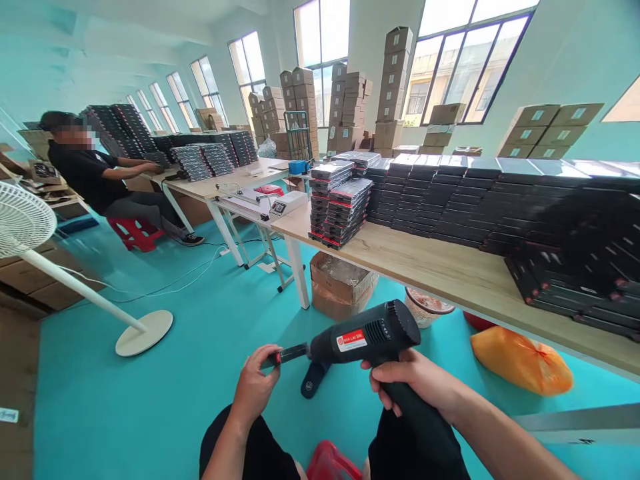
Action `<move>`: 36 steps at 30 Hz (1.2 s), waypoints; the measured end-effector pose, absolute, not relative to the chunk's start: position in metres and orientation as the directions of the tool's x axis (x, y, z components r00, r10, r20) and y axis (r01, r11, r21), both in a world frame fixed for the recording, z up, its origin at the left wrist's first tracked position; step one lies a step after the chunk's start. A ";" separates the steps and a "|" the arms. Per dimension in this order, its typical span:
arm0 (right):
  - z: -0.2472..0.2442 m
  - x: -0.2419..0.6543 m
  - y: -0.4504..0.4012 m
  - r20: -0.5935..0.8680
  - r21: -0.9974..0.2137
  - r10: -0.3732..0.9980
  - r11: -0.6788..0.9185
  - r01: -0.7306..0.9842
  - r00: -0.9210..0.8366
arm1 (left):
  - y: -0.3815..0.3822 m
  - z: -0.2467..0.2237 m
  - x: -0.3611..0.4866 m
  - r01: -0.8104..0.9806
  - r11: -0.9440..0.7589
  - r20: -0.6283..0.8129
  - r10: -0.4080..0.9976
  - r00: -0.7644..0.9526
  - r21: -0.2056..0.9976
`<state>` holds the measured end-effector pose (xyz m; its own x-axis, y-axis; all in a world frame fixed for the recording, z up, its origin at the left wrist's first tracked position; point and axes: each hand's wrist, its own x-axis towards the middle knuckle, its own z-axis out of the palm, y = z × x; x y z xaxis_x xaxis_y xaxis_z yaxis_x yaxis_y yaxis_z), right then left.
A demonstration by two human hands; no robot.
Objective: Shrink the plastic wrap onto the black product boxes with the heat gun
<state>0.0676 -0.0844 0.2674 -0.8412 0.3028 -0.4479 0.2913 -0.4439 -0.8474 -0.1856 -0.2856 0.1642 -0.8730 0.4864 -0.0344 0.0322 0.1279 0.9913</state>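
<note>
My right hand is wrapped round the grip of a black heat gun with a red and white label. Its nozzle points left, close to a thin black box with a red mark on its edge. That box is pinched edge-on in my left hand, above the floor and between my knees. Whether nozzle and box touch, I cannot tell. On the wooden table to the right stand film-wrapped stacks of flat boxes and a long row of black boxes.
A white standing fan is at left. Further back a person sits on a red stool by another table. Below my table are an open carton, a basket and an orange bag. A sealing machine adjoins it.
</note>
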 end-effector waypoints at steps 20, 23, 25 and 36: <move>0.254 0.068 -0.083 -0.396 -0.825 0.385 -0.547 0.139 -0.834 | -0.287 0.151 -0.188 -0.140 0.104 -0.174 0.512 -0.841 0.985; 0.259 0.064 -0.083 -0.412 -0.805 0.352 -0.573 0.154 -0.840 | -0.286 0.143 -0.185 -0.400 -0.041 -0.324 0.512 -0.795 0.916; 0.264 0.059 -0.086 -0.380 -0.807 0.296 -0.570 0.158 -0.876 | -0.282 0.137 -0.182 -0.508 -0.115 -0.392 0.500 -0.772 0.854; 0.243 0.080 -0.113 -0.442 -0.847 0.088 -0.369 0.383 -0.893 | -0.284 0.124 -0.186 -0.646 -0.294 -0.513 0.419 -0.750 0.704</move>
<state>0.0799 -0.1129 0.2430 -0.8929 0.0880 -0.4416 0.3825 -0.3691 -0.8470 -0.1856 -0.2836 0.1242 -0.7496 0.4186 -0.5128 -0.6461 -0.2942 0.7043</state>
